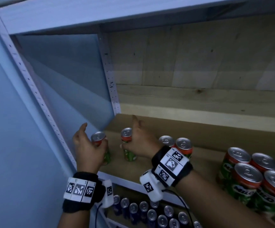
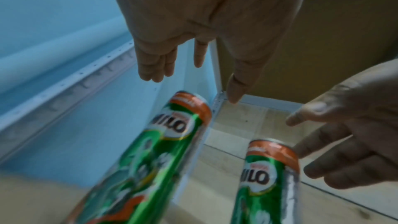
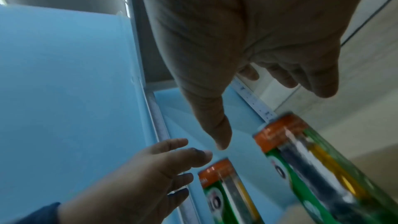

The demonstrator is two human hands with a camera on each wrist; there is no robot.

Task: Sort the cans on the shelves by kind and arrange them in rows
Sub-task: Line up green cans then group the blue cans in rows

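Your left hand [image 1: 85, 145] and right hand [image 1: 140, 142] each hover beside slim Milo can [image 1: 100, 145] and its twin [image 1: 127, 143], fingers straight, both grips released; cans upright near blue side panel [image 1: 64, 83] on shelf [image 1: 166, 165], likely starting row there.

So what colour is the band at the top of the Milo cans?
Orange, above a green body, clearest in the left wrist view on the Milo cans.

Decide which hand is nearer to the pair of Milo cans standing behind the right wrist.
Right. The right hand is at the second Milo can from the blue wall, just left of that pair. The left hand is farther left, at the Milo can beside the wall.
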